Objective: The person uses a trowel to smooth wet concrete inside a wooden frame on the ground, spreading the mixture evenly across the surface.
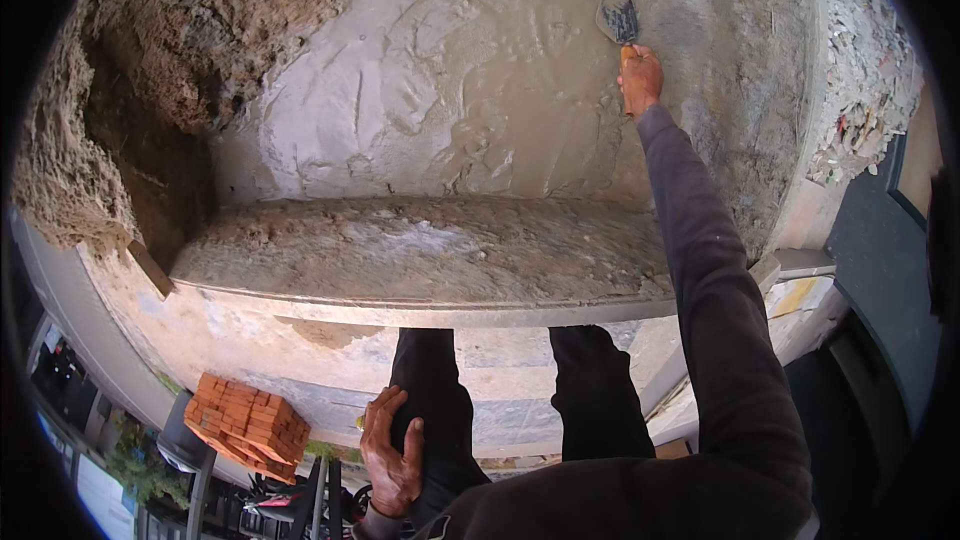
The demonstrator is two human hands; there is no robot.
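Dark cloth of the person's top (620, 502) is filling the bottom of the frame, with two black trouser legs (432, 395) reaching up from it toward the lower middle. Along the right side, the right sleeve (715, 270) is stretching up to the upper right. There, the right hand (643, 80) is closing its fingers around the orange-brown handle (628, 75) of a trowel (620, 22). The trowel is pointing its grey, dark-smeared blade toward the top of the frame, at the right-hand side of a spread of wet mortar (500, 80); whether the blade is touching the mortar, I cannot tell.

At the lower middle left, the left hand (393, 455) is resting on the trouser leg, back upward, fingers loosely bent and thumb standing apart; it is showing nothing in its grasp, though its palm is staying out of sight.

Wet mortar is covering the upper middle in ridges and smooth patches, paler toward the left. A heap of brown sand (230, 10) is rising beside it at the upper left. A long ledge (420, 252) is running across the middle of the frame, below the mortar. Stacked orange bricks (247, 425) are sitting at the lower left, and pale rubble (865, 80) is lying at the upper right.
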